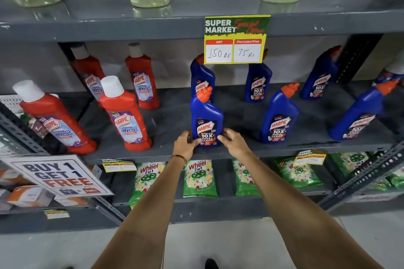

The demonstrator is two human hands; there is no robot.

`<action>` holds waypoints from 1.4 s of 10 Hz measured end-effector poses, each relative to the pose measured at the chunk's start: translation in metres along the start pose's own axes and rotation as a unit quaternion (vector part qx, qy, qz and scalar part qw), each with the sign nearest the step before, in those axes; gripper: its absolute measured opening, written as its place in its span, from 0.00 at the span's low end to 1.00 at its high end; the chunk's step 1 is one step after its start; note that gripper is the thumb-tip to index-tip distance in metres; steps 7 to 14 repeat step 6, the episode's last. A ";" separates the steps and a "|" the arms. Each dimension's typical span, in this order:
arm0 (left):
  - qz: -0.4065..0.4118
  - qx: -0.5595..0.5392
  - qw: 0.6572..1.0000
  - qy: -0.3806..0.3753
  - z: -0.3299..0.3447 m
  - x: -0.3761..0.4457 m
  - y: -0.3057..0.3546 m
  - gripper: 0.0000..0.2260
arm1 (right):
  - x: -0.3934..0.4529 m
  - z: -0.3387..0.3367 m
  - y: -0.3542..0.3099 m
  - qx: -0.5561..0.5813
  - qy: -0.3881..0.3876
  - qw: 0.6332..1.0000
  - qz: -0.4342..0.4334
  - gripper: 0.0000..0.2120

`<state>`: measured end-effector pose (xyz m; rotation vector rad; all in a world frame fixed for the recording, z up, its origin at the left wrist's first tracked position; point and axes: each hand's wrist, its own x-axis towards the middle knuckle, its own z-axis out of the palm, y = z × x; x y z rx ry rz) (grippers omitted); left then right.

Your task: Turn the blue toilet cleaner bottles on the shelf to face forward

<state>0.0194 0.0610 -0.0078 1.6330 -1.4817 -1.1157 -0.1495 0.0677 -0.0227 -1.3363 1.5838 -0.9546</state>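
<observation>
At the front edge of the middle shelf (166, 155) stands the front blue bottle (206, 124), label square to the aisle, orange cap (204, 94) leaning left. Both hands are on its base: the left hand (185, 143) curls in from one side, the right hand (232, 140) from the other, fingers (220, 137) partly closed and touching the plastic low down, a light two-sided hold and not a full wrap.

How far along? This one looks done, or very nearly. Just behind it a second blue bottle (202, 76) shows its label too. To the right, the next front bottle (279, 118) reads clearly, and so does the one behind it (258, 82). Further right, two more (318, 76) (360, 113) lean with the wide lens and seem turned a touch off square (hard to call at this angle), so those may be what is left.

What's hidden: the yellow price card (236, 39) hanging from the shelf above covers the tops of two rear bottles. Another blue bottle at the far right edge (391, 73) is cut off and blurred; its facing cannot be told. Red cleaner bottles (124, 116) fill the left side, no part of this job.
</observation>
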 end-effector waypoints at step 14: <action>-0.004 0.031 0.999 0.019 -0.003 -0.010 0.000 0.22 | -0.014 -0.004 -0.002 -0.048 0.021 0.998 0.045 0.23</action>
